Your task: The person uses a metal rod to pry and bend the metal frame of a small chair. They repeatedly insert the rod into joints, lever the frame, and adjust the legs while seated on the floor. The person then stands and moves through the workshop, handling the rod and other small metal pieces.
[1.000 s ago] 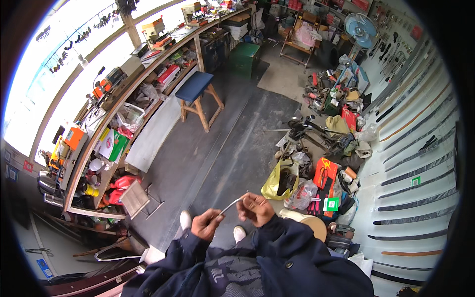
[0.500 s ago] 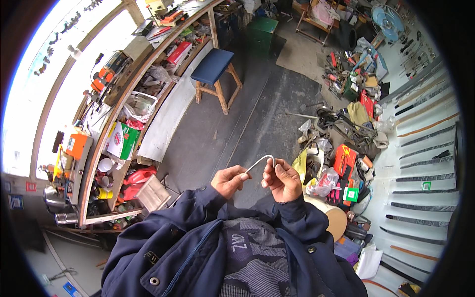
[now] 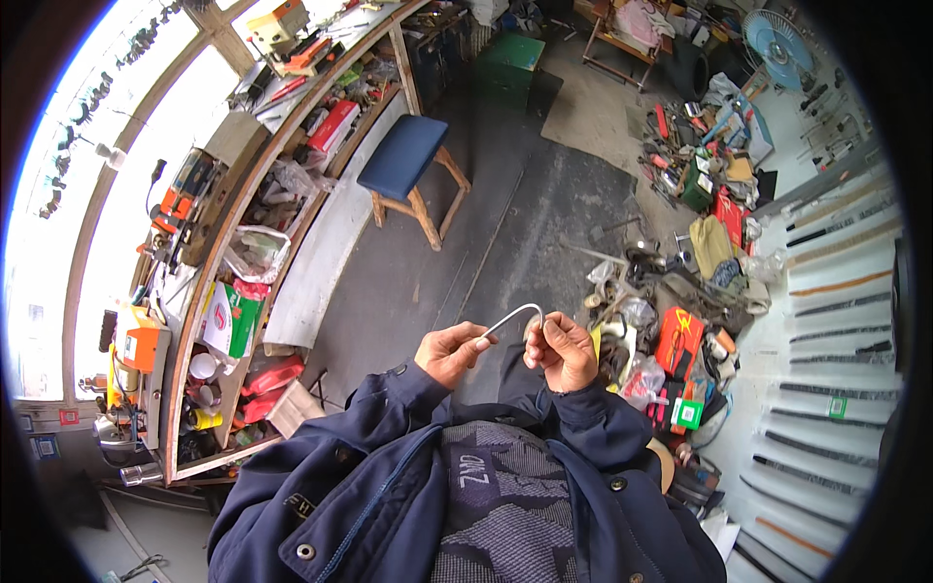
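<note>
A thin, silvery rod with a hooked bend (image 3: 512, 315) spans the gap between my two hands in front of my chest. My left hand (image 3: 452, 354) is closed, pinching its straight end between thumb and fingers. At the curved end, my right hand (image 3: 562, 353) is closed too, its thumb and fingertips gripping the bend's short leg. The rod's tips are hidden by my fingers, and I cannot make out what kind of part it is.
A blue-topped wooden stool (image 3: 404, 157) stands ahead on the dark floor. On the left runs a long workbench (image 3: 255, 180) with loaded shelves. Along the right lie heaped tools, bags and a red box (image 3: 679, 342). A blue fan (image 3: 777, 49) stands at the far right.
My right fingers have closed in more around the bent end of the rod. The view has shifted slightly, so the stool now appears lower and further left.
</note>
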A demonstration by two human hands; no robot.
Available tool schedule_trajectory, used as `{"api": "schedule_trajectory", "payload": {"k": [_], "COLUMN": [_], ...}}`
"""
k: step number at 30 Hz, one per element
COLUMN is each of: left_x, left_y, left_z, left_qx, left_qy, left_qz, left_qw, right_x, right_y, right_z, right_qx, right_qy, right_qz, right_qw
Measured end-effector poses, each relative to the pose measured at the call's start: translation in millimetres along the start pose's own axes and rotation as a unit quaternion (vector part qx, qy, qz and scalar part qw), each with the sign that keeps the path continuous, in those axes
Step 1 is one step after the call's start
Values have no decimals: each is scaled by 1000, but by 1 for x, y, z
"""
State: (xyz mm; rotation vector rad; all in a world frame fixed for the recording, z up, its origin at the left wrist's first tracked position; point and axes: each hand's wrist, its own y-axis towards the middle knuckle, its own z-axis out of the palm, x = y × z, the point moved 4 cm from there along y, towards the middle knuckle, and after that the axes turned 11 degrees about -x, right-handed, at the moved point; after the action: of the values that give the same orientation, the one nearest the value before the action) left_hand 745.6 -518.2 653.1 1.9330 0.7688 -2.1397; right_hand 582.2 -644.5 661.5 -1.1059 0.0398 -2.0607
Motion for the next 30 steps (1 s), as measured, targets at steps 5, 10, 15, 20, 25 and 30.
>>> {"api": "schedule_trajectory", "payload": {"k": [5,10,15,20,25,30], "left_x": [-40,-89,-118,-133,-148,-159], "left_y": [89,147,194,251,329,423], "left_z": [45,94,126,140,137,113], "left_qx": [-52,-63,-20,51,7,-2], "left_qy": [83,201,281,320,379,384], "left_qz": [84,212,277,321,406,477], "left_qw": [992,954,919,890,831,791], "right_x": [81,163,200,212,235,253], "right_y": [79,130,159,191,234,304], "right_z": [-24,-36,-44,-57,-88,-85], "right_qx": [-13,26,114,71,-25,-23], "right_qy": [-127,-325,-489,-429,-191,-80], "right_qz": [-82,-111,-119,-134,123,148], "right_qw": [988,939,857,890,974,985]}}
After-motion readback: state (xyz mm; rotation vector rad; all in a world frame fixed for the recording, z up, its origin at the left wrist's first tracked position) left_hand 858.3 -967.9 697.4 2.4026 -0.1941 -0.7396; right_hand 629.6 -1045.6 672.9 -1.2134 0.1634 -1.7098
